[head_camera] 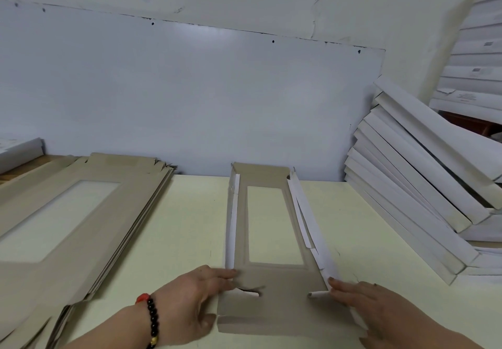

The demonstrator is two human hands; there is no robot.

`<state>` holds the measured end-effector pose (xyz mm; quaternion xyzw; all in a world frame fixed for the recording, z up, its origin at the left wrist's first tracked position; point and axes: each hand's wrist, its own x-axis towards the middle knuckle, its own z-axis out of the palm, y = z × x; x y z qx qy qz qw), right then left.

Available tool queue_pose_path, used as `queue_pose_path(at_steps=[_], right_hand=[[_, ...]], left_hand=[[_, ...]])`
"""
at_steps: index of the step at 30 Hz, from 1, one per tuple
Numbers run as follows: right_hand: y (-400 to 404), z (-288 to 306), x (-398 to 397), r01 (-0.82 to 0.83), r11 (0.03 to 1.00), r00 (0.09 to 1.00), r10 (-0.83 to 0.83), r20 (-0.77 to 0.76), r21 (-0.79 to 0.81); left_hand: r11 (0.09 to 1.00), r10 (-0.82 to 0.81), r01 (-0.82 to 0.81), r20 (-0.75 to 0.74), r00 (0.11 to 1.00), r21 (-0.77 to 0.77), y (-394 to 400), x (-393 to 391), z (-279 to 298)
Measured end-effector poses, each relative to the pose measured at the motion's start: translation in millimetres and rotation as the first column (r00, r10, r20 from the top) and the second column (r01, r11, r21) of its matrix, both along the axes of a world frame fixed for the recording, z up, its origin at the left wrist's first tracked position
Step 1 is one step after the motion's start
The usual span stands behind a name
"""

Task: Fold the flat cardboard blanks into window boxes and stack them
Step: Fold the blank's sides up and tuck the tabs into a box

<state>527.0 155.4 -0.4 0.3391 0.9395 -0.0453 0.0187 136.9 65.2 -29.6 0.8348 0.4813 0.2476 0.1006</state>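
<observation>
While both long side walls of the grey-brown cardboard window blank (271, 229) stand partly raised, their white inner faces showing, the step in hand reads as the forming of one box, near end last.

Item, location: blank lies lengthwise at the middle of the pale yellow-green bench (190, 213), far end wall already upright, rectangular window facing up.

Item, left hand (187, 297): beaded bracelet at the wrist; fingers laid nearly straight against the near-left corner, pressing the left wall; grip wide, nothing enclosed.

Item, right hand (372, 305): fingers extended along the near foot of the right wall, which leans outward; grip likewise wide, holding by pressure only.

Item, supply: pile of flat grey-brown window blanks (81, 213) on the left of the bench.

Item, output: leaning stack of finished white boxes (421, 185) at the right, against the wall.

Next move, as judged: bring both walls square, tuck the small white corner tabs inward, fold up the near end flap, then carry the box to the stack.
</observation>
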Motion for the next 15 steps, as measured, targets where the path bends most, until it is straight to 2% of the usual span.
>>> queue_pose_path(at_steps=[3,6,9,12,15], right_hand=[[-5.3,2.7,-4.0,-0.005,0.999,0.997,0.009,-0.071,0.050],[-7.0,-2.1,-5.8,-0.035,0.989,0.963,0.072,-0.258,0.144],[-4.3,-5.8,-9.8,-0.004,0.980,0.945,0.069,-0.320,0.200],[-0.8,-4.5,-13.8,0.053,0.980,0.922,0.026,-0.386,0.191],[2.7,-6.0,-15.8,0.160,0.983,0.892,-0.107,-0.440,0.087]], left_hand=[[0.999,0.009,-0.009,0.012,1.000,0.037,-1.4,2.3,-1.5],[0.994,0.034,-0.037,0.030,0.999,0.104,-2.1,9.7,-1.9],[0.988,0.084,-0.092,0.072,0.994,0.124,0.5,15.0,-1.4],[0.975,0.193,-0.204,0.122,0.974,0.084,6.6,17.8,0.1],[0.962,0.274,-0.273,0.098,0.957,-0.021,11.6,22.6,3.4]])
